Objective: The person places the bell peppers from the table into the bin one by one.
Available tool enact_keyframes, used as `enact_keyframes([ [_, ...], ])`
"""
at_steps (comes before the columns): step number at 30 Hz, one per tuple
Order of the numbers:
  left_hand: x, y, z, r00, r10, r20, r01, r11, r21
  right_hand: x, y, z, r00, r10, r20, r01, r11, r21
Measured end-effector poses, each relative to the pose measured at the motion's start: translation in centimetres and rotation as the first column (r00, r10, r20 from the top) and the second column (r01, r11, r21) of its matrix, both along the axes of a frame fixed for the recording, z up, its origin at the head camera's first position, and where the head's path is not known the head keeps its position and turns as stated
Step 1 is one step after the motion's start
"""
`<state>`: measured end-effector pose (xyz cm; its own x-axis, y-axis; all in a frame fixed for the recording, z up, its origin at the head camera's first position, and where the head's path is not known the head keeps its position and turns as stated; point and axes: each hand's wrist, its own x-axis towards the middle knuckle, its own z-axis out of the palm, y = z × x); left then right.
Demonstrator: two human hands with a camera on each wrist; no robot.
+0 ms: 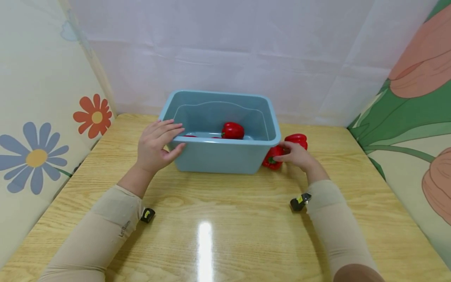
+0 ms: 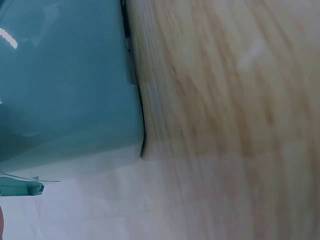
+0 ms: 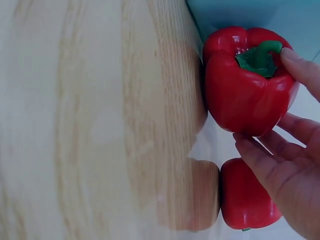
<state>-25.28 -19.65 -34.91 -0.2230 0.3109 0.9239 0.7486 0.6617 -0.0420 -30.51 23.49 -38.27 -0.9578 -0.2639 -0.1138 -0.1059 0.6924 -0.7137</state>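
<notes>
A blue plastic bin stands on the table, with a red bell pepper inside and more red just showing above its front rim. My left hand rests on the bin's left front corner, fingers extended over the rim and thumb by the front wall. Beside the bin's right end, my right hand holds another red bell pepper, thumb at its green stem and fingertips against its side. A further red bell pepper lies on the table just behind that hand. The left wrist view shows mostly bin wall.
The wooden table extends in front of the bin and to both sides. Behind it hangs a white sheet. Flower-patterned panels stand at left and right. A small black device sits at each wrist.
</notes>
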Motion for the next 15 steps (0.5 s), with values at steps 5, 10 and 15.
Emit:
enact_keyframes([
  [5,0.01,0.05,0.0,1.0,0.001,-0.004,-0.001,1.0,0.001,0.03,-0.06,-0.07,1.0,-0.003,-0.014,0.003,1.0,0.001],
  [10,-0.04,0.19,0.0,1.0,-0.005,-0.003,0.005,1.0,0.022,0.07,0.16,-0.05,1.0,-0.002,-0.028,0.002,1.0,0.02],
  [15,-0.02,0.2,0.02,1.0,-0.005,-0.003,0.005,1.0,0.019,0.14,0.49,0.16,1.0,-0.011,-0.013,0.012,0.999,0.05],
])
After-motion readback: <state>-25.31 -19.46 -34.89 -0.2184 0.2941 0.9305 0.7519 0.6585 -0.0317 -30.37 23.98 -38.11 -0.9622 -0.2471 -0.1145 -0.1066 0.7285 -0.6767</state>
